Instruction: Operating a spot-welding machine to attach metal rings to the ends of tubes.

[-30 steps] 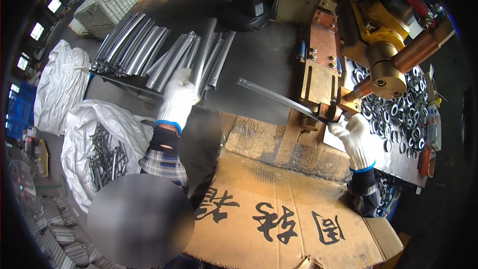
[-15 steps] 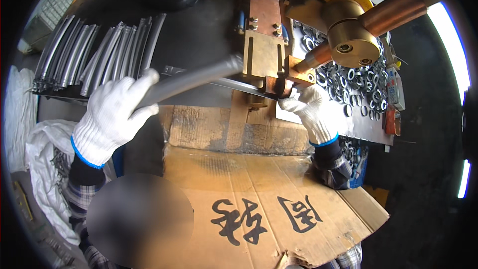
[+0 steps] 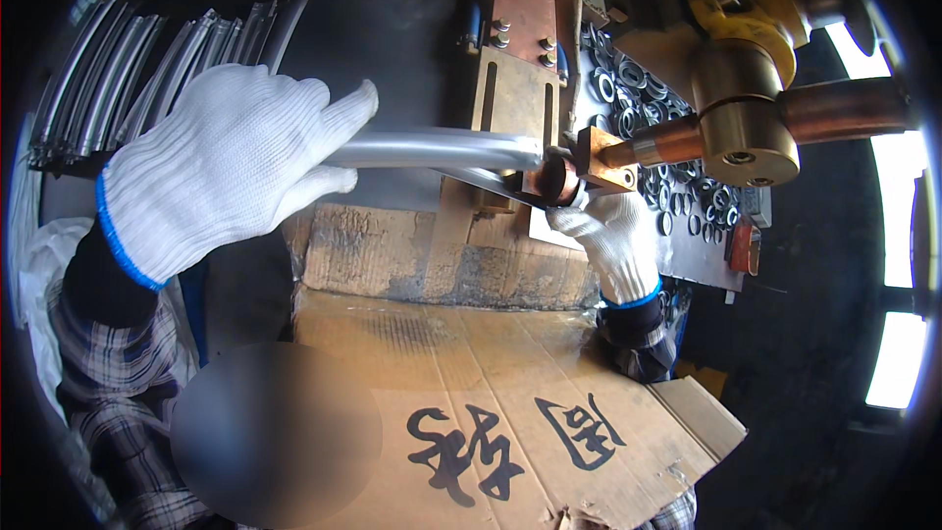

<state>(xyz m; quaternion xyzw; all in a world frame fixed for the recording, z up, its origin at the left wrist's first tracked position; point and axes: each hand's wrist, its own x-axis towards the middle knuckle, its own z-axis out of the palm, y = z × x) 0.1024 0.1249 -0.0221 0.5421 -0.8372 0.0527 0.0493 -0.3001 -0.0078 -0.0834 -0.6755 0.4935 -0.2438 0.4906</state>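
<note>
My left hand (image 3: pixel 221 162), in a white knit glove, is closed around a shiny grey metal tube (image 3: pixel 442 148). The tube lies nearly level, its right end close to a round copper electrode (image 3: pixel 557 182); whether they touch I cannot tell. Just below that electrode is my gloved right hand (image 3: pixel 622 247), fingers bent together; anything between them is hidden. Above the right hand sits a brass-coloured block (image 3: pixel 606 161) on the end of a copper rod (image 3: pixel 667 140). A slotted brass plate (image 3: pixel 516 98) stands behind the tube.
Several curved metal tubes (image 3: pixel 93 79) lie side by side at the far left. Many loose metal rings (image 3: pixel 687 201) cover a tray at the right. A brass joint (image 3: pixel 741 118) overhangs that side. Cardboard (image 3: pixel 392 353) with black brush marks spreads across my front.
My left hand has brought the tube rightward, from a slant to nearly level, its end now by the electrode. The right hand stays by the electrode. The whole view has shifted somewhat.
</note>
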